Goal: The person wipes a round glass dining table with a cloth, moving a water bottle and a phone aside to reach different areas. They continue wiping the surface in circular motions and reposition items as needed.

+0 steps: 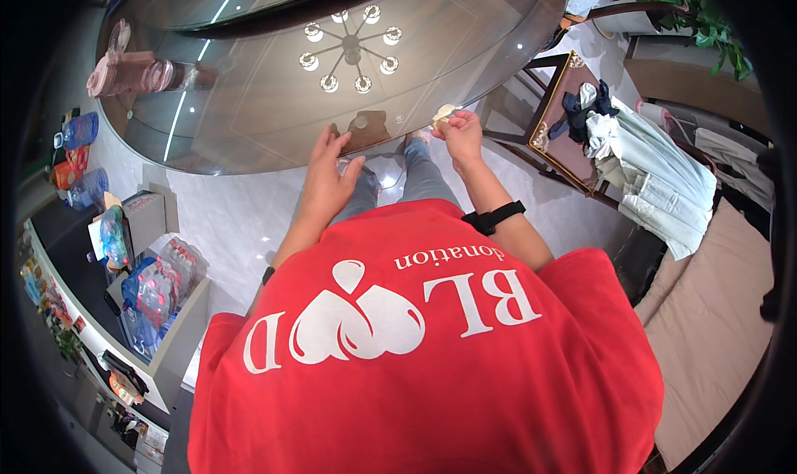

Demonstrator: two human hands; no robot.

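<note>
At the near edge of a glossy glass-topped table (261, 100), my right hand (466, 139) pinches a small cream-coloured piece (443, 114) between thumb and fingers. Its material is too small to make out. My left hand (330, 166) is beside the same edge, fingers apart and nothing in them. Between the two hands, a brown patch (367, 130) shows at the glass; I cannot tell whether it is a thing or a reflection. A chandelier is mirrored in the tabletop.
A pink drinking bottle (134, 75) stands on the table's left part. To the right is a chair (563, 144) bearing dark and pale clothes (647, 163), near a beige padded seat (716, 324). Packs of bottles (165, 281) and a box (146, 215) are at the left.
</note>
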